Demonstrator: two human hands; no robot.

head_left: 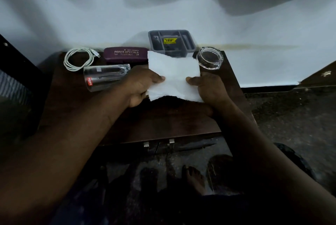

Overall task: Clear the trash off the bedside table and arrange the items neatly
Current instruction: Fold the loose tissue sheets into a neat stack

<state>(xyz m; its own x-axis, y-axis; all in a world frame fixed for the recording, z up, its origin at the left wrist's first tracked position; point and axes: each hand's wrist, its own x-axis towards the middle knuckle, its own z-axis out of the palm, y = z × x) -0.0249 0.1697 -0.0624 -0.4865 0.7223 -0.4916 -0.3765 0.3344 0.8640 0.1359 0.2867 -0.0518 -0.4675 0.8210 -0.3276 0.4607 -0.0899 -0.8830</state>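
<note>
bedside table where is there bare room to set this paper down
Bare wood: the front strip of the table, from the held paper to the near edge, and the left front corner below the tipped glass. Crowded: the back row of cable, spectacle case, grey tray and glass jar.

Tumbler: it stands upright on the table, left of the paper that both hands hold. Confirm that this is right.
Wrong in one respect: the tumbler lies on its side, not upright, as the head view shows. The rest holds: it is on the table, left of the paper, which the left hand and the right hand both hold.
</note>
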